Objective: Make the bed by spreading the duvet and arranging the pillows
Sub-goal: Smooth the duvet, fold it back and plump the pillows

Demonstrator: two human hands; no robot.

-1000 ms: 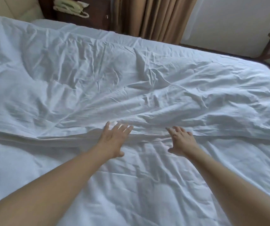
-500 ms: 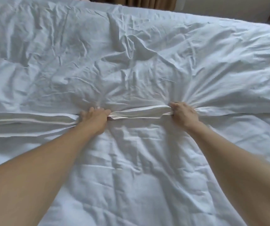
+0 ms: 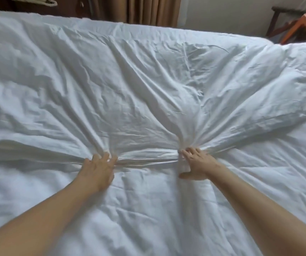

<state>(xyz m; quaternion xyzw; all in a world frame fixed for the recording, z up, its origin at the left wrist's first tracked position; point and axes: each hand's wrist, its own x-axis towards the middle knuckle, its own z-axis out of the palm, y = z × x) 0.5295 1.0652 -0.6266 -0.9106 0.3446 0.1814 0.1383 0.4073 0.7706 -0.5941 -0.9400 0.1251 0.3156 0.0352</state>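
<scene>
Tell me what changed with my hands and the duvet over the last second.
A second ago both hands lay open at the duvet's folded edge. The left hand and right hand have since bunched it in their grip, and creases now fan out from each across the duvet. The duvet remains folded across the bed; the curtain is unchanged.

Soft daylight, slight blur, wide-angle bowing

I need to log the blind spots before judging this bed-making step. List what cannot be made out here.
- Pillows: none visible in the head view; whether any lie under the duvet cannot be told.
- Left hand and right hand: fingertips buried in the bunched duvet edge, so the exact grip is hidden.
- Bed's foot and near side: cut off by the frame edges.
- Object on the nightstand: cropped by the top edge.
</scene>
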